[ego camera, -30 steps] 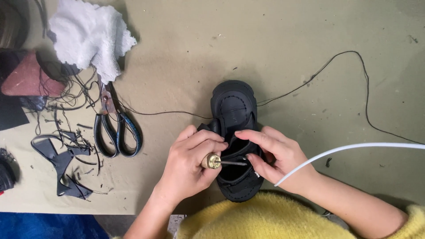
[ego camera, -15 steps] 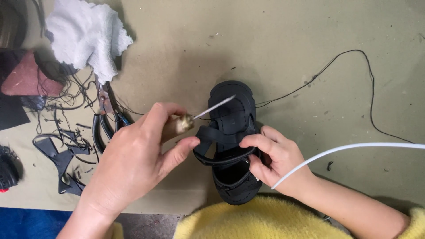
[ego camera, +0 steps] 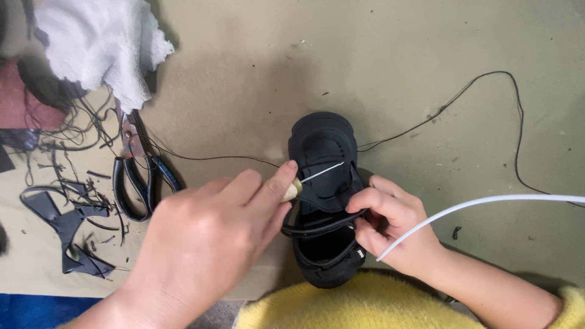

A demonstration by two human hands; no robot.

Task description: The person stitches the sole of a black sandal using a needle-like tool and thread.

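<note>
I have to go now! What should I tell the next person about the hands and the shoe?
Left hand: grip shut on the awl, its needle over the black sandal.
Right hand: grip shut on the sandal's strap.
The sandal lies on the tan table; black thread trails from it. Scissors lie to the left.
Done: thread is at the sandal.
Left: the needle is not yet in the strap.

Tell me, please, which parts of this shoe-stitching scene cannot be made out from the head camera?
- Awl handle: hidden inside the left hand.
- Heel of the black sandal: covered by the right hand and the yellow sleeve.
- Where the black thread joins the sandal: too thin to tell.
- White cable: cut off by the right edge.
</note>
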